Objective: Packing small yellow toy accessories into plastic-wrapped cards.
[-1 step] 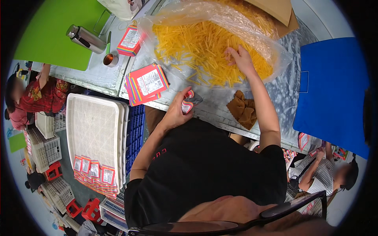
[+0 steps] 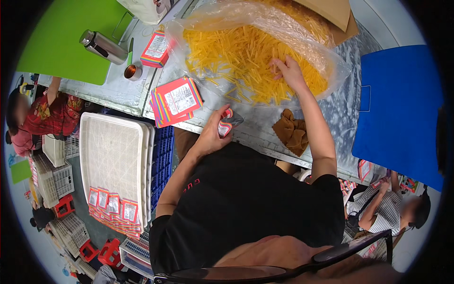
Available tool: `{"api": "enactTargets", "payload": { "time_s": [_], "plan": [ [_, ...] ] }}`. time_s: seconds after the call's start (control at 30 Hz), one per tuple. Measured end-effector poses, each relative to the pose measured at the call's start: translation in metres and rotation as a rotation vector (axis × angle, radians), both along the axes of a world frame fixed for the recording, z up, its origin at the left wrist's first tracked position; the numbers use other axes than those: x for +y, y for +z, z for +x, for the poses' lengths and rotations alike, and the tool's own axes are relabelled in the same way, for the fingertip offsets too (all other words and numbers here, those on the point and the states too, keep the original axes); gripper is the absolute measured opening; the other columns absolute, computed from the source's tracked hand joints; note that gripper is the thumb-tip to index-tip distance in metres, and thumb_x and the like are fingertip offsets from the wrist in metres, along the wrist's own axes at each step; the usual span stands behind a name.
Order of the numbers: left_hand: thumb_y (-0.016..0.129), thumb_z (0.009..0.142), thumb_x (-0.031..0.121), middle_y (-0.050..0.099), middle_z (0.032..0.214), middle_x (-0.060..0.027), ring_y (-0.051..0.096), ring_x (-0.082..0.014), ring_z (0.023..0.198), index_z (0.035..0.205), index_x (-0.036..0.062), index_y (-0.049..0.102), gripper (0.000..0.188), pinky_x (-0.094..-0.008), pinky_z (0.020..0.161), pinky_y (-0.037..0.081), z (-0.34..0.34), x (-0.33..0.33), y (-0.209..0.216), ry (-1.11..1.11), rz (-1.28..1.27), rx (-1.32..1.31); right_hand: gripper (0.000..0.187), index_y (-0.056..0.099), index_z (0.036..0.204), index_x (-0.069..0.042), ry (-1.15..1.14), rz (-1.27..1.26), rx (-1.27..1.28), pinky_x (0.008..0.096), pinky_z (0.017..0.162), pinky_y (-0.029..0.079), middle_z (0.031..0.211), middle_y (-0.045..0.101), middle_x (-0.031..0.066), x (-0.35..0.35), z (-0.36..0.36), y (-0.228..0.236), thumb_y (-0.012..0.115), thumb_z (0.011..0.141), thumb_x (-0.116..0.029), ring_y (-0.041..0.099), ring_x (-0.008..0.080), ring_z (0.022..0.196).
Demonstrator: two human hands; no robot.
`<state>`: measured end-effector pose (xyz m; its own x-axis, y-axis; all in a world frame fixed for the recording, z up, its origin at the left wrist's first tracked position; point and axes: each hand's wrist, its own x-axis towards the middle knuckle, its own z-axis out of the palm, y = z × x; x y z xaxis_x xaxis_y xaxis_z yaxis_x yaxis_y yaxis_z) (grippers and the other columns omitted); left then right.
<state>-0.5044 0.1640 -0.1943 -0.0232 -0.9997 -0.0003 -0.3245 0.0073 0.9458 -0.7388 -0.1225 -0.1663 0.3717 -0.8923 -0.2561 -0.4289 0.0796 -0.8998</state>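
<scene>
My left hand (image 2: 213,133) is closed round a small pouch (image 2: 226,124) with red and striped edges, held bent at the table's front edge. Its mouth gapes toward the right and shows a dark grey inside. My right hand (image 2: 289,73) reaches over a heap of thin yellow translucent plastic sticks (image 2: 236,52), its fingers curled and pinching at a stick among them. The heap lies in a big opened clear plastic bag (image 2: 338,71). Left of the heap, a fanned stack of flat pouches (image 2: 177,100) with red borders, rainbow stripes and white labels rests on the table.
Another pouch stack (image 2: 155,51), a metal cup (image 2: 132,72) and a steel flask (image 2: 105,47) stand farther left. A brown cloth (image 2: 292,131) lies beneath my right forearm. White trays (image 2: 113,156) holding several pouches stand left of me. People sit at both sides.
</scene>
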Motion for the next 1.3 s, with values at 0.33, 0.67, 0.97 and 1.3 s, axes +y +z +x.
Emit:
{"api": "enactTargets", "payload": {
  "time_s": [0.33, 0.67, 0.97, 1.3],
  "plan": [
    [0.078, 0.078, 0.0, 0.054, 0.137, -0.0196, 0.055, -0.0348, 0.13, 0.158, 0.0065, 0.037, 0.091, -0.0396, 0.112, 0.043, 0.0, 0.001, -0.001, 0.011, 0.019, 0.008, 0.036, 0.06, 0.134, -0.002, -0.081, 0.138, -0.189, 0.0338, 0.09, 0.059, 0.127, 0.07, 0.0112, 0.015, 0.004, -0.006, 0.064, 0.107, -0.025, 0.066, 0.0196, 0.116],
    [0.075, 0.076, -0.004, 0.051, 0.144, -0.0176, 0.052, -0.03, 0.133, 0.159, 0.0061, 0.036, 0.092, -0.0359, 0.114, 0.04, 0.0, 0.002, 0.003, 0.002, 0.071, 0.029, 0.031, 0.061, 0.13, 0.002, 0.04, -0.025, -0.226, 0.0307, 0.087, 0.057, 0.114, 0.074, 0.0094, 0.03, 0.007, -0.016, 0.061, 0.108, -0.021, 0.069, 0.0149, 0.098],
    [0.079, 0.077, 0.002, 0.055, 0.131, -0.0194, 0.055, -0.0366, 0.127, 0.158, 0.0068, 0.037, 0.091, -0.0409, 0.111, 0.044, 0.0, 0.001, 0.001, 0.012, 0.004, 0.0, 0.015, 0.065, 0.118, 0.0, 0.061, -0.032, -0.277, 0.03, 0.093, 0.052, 0.118, 0.07, 0.0085, 0.061, 0.018, -0.014, 0.06, 0.105, -0.006, 0.064, 0.0138, 0.102],
    [0.078, 0.076, 0.001, 0.055, 0.128, -0.0193, 0.055, -0.0367, 0.124, 0.158, 0.0068, 0.037, 0.092, -0.0409, 0.11, 0.044, -0.001, 0.0, 0.001, 0.015, -0.005, -0.011, 0.013, 0.065, 0.116, 0.0, 0.241, -0.124, -0.467, 0.0337, 0.11, 0.047, 0.135, 0.067, 0.0125, 0.085, 0.019, -0.01, 0.058, 0.107, -0.006, 0.062, 0.0195, 0.124]
  ]
}}
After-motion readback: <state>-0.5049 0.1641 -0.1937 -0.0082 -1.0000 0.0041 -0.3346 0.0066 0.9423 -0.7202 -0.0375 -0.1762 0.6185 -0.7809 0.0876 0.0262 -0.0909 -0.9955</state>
